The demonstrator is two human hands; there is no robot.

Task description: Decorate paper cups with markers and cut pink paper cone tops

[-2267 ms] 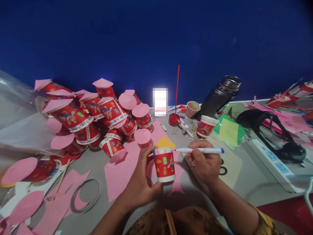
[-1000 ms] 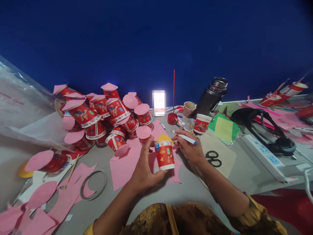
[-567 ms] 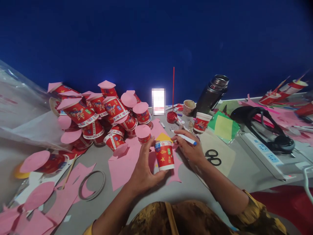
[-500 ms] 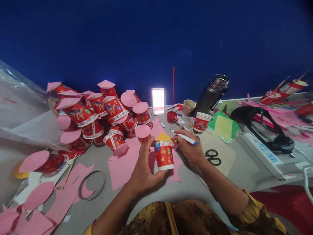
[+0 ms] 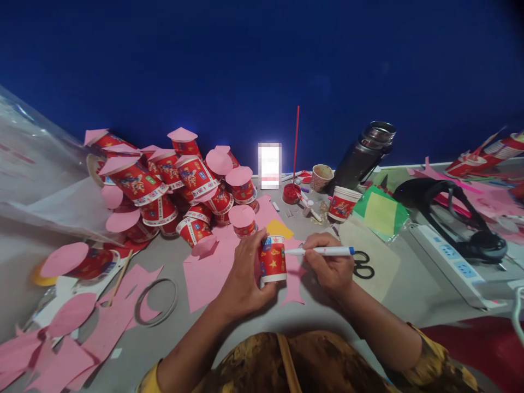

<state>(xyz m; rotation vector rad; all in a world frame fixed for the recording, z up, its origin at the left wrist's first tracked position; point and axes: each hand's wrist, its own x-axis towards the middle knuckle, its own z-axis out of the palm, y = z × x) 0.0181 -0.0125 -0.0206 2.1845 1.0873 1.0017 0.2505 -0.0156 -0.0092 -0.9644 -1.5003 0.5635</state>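
My left hand (image 5: pixel 248 270) is wrapped round a red paper cup (image 5: pixel 273 262) with yellow and blue prints and a white rim at its lower end. Fingers curl behind the cup and the thumb lies along its bottom edge. In my right hand (image 5: pixel 331 267) a white marker pen (image 5: pixel 327 251) with a blue end is pinched, lying nearly level. Its tip points left at the cup's right side; whether it touches cannot be made out. Pink paper (image 5: pixel 213 273) and a yellow piece of paper (image 5: pixel 280 229) lie beneath and behind the cup.
Left of my hands, red cups with pink paper tops (image 5: pixel 192 174) are piled up, beside a grey tape ring (image 5: pixel 156 302). To the right are scissors (image 5: pixel 363 265), stacked cups (image 5: pixel 343 204), a black flask (image 5: pixel 362 155), a power strip (image 5: pixel 452 262) and a headset (image 5: pixel 446 213).
My right hand has brought the marker lower and turned it level, its tip now at the cup's side. The cup has turned slightly in my left hand. The whole view has shifted a little.
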